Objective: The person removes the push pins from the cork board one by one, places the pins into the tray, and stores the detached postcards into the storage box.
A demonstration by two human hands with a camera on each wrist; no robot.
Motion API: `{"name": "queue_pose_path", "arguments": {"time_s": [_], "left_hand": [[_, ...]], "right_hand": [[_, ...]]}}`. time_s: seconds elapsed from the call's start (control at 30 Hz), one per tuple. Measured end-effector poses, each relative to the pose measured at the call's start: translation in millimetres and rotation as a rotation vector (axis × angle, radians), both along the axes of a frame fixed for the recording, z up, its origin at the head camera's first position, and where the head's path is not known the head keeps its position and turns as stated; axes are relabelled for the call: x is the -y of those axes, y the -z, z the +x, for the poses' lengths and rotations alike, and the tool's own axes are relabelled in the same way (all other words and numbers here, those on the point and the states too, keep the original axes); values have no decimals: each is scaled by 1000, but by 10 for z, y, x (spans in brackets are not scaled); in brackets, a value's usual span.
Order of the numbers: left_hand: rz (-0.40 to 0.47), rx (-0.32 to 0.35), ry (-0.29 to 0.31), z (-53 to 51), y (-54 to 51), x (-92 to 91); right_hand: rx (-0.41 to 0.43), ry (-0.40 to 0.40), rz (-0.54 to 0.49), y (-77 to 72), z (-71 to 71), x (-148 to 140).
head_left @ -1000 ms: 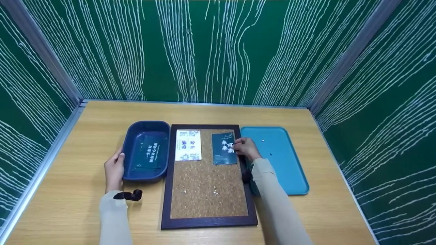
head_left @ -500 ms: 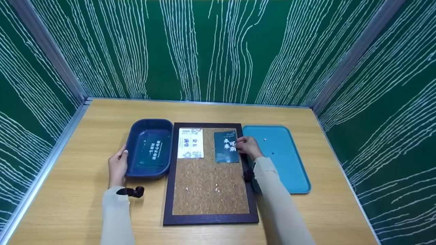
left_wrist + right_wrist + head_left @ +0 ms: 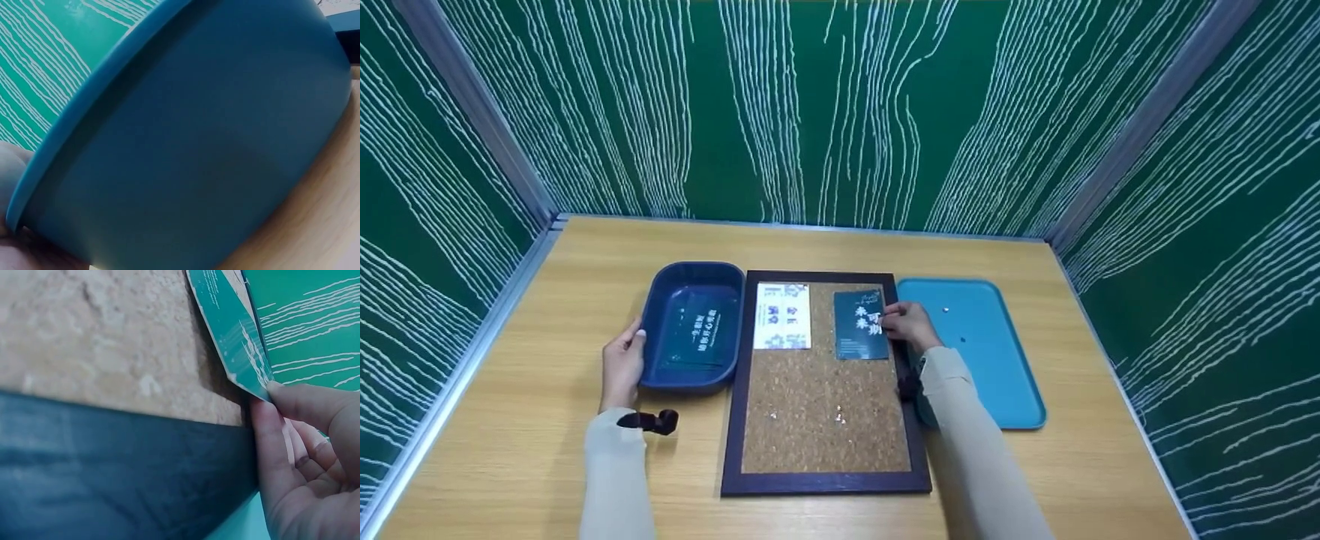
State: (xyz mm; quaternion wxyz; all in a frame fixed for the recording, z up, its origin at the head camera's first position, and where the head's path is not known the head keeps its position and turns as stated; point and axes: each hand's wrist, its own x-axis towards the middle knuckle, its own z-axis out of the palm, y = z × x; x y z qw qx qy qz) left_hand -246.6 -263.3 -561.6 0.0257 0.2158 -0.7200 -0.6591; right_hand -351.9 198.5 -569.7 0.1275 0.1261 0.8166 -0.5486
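Observation:
My left hand (image 3: pixel 622 367) grips the left rim of a dark blue plastic basin (image 3: pixel 690 277), thumb over the edge; the left wrist view shows mostly the basin's outer wall (image 3: pixel 197 140). A dark green card with white lettering (image 3: pixel 701 334) lies inside it. My right hand (image 3: pixel 910 328) pinches the right edge of another green card (image 3: pixel 856 341) between thumb and finger, at the upper right of a framed corkboard (image 3: pixel 817 390). In the right wrist view this card (image 3: pixel 230 332) lifts off the cork at that edge. A white card with blue print (image 3: pixel 781 316) lies at the board's upper left.
Right of the board is a turquoise tray (image 3: pixel 986 367) with a couple of tiny pieces (image 3: pixel 946 310) on it. Small shiny bits (image 3: pixel 840 417) dot the lower cork. Green panels with white lines (image 3: pixel 847 112) enclose the wooden table (image 3: pixel 607 244) at the back and sides.
The head view has shifted slightly, so everything sits a little further right. Both hands keep the same holds on the basin and the card.

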Motion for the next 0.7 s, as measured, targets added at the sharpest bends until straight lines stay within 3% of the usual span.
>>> {"name": "queue_pose_path", "arguments": {"time_s": [0.23,0.47,0.7], "left_hand": [[-11,-16,7,-2,12,3],[-53,-65,-2,22,24,-6],[-32,-69,-6,18,27,-2]], "right_hand": [[0,4,-27,-15,2,-32],[28,28,-117,-99,5,-88],[24,62,-137,-179,-4,-94]]}}
